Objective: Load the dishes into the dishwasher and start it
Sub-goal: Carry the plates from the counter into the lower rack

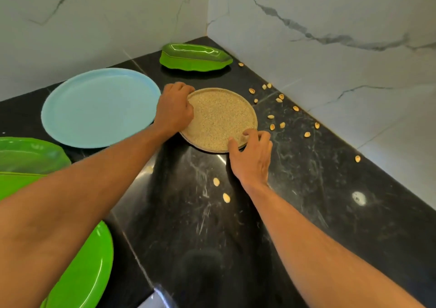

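Down at the near left of the glossy black marble table (306, 213): glossy bright green plastic plate (80, 272), with a green leaf-shaped dish (28, 156) just behind it, both waiting their turn. Couple of loose pistachio shells (226, 198) mid-table, nearer than the hands.

Then the main event: right hand (251, 152) pinching the near-right rim of the round speckled tan plate (219, 119), left hand (173, 109) curled over its far-left rim, so both grasping it. Can't tell whether lifted or flat on the table. Looks like the pick-up step, dishwasher nowhere in view.

Tips: get fingertips properly under the rim before lifting, keep it level, go straight up instead of dragging across the marble. Mind the big pale blue round plate (99, 107) just beside the left hand, easy to clip. Hard to say if speckle or crumbs on the tan one, so maybe tip it off first.

Further back on the right, more scattered shells (272, 126) along the white marble wall (330, 71), and a second green leaf-shaped dish (195, 56) in the far corner.
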The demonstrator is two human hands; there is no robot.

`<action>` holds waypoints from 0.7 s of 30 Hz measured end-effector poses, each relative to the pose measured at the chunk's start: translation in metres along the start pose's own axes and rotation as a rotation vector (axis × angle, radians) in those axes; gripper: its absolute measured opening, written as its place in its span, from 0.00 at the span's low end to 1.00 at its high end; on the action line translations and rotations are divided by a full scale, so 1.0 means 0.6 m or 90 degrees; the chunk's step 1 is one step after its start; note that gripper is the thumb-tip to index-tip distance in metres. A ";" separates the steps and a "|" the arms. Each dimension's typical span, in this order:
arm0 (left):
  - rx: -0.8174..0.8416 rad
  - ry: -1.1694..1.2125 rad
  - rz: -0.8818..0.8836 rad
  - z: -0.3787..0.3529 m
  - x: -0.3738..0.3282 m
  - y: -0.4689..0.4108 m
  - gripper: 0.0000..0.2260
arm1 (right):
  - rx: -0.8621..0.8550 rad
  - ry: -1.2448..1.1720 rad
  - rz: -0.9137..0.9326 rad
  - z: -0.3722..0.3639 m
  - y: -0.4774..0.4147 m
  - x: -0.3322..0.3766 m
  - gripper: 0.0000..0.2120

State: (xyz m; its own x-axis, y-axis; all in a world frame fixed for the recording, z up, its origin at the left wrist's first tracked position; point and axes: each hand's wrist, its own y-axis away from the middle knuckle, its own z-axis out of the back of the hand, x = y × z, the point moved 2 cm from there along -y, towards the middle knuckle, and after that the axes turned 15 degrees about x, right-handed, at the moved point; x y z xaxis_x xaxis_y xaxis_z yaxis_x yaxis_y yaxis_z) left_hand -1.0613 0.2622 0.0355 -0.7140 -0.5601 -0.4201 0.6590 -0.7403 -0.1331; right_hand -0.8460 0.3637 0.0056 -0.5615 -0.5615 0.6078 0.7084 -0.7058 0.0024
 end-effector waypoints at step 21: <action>0.034 -0.225 0.078 0.003 0.066 -0.216 0.08 | -0.020 0.111 -0.068 -0.013 -0.066 0.002 0.19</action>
State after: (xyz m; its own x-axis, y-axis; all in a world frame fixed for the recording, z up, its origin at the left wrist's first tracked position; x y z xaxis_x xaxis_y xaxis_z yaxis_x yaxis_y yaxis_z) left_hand -1.1756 0.3353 0.0376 -0.6743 -0.7326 -0.0931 0.7380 -0.6730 -0.0496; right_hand -0.8780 0.3880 0.0001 -0.7007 -0.5467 0.4584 0.6286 -0.7770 0.0340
